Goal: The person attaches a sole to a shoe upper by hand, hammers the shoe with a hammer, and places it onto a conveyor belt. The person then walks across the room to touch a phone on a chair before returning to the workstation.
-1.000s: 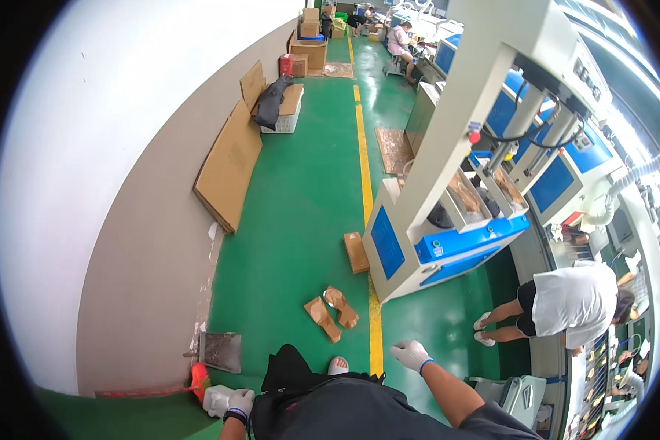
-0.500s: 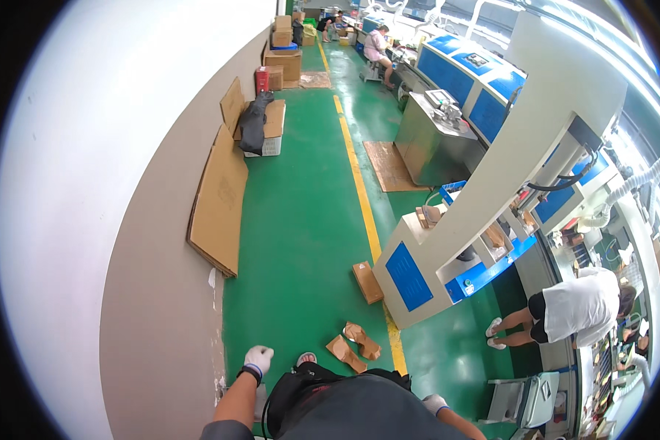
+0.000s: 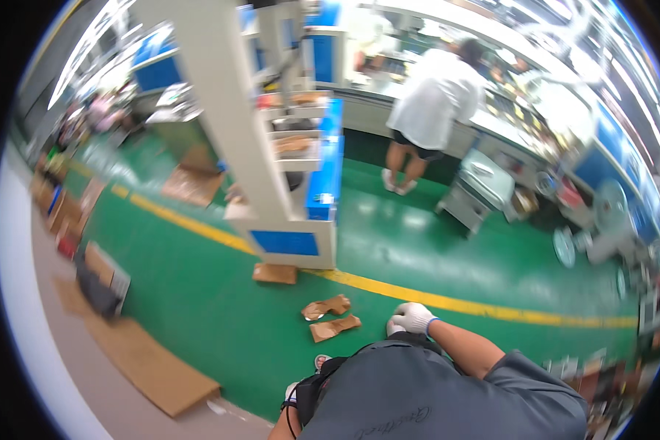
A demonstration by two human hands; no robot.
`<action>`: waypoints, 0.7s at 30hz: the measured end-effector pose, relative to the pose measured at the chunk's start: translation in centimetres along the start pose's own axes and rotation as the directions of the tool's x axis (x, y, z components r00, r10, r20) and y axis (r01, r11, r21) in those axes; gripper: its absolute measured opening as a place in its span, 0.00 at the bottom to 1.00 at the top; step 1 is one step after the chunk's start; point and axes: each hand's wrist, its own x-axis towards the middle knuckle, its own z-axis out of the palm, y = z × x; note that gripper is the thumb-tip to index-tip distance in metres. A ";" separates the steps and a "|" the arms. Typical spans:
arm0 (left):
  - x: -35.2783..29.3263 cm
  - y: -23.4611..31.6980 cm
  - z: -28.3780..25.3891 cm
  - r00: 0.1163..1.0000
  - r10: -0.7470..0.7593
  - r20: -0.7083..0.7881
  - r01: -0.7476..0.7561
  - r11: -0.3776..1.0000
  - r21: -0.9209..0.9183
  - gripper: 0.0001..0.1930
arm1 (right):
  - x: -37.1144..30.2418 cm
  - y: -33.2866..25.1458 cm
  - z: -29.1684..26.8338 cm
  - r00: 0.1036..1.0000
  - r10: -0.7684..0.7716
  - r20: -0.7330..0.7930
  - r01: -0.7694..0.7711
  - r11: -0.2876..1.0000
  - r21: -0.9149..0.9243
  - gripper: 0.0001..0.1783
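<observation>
My right hand (image 3: 412,317), in a white glove, is in front of my body above the green floor. Its fingers curl in, and nothing shows in them. My left hand (image 3: 291,394), also gloved, is low beside a black bag (image 3: 312,394) at my side; its fingers are hidden. Two crumpled pieces of brown paper, a far one (image 3: 325,307) and a near one (image 3: 335,328), lie on the floor ahead, left of my right hand and apart from it. Beyond them a small brown box (image 3: 275,273) rests against the foot of a machine.
A white and blue machine (image 3: 301,246) stands ahead beyond a yellow floor line (image 3: 389,287). Flat cardboard (image 3: 154,367) leans along the left wall. A person in white (image 3: 433,103) bends over a workbench, near a grey-topped stool (image 3: 484,180). A fan (image 3: 565,246) stands at right.
The view has swung to the right, so the machine and the person in white now stand more centrally. My right hand has come up in front; my left hand is lower and partly hidden.
</observation>
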 end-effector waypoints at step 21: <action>14.1 51.1 12.6 0.937 0.289 0.197 -0.348 0.824 0.448 0.23 | -21.0 57.4 -5.1 0.749 0.656 -0.095 -0.600 0.731 0.324 0.23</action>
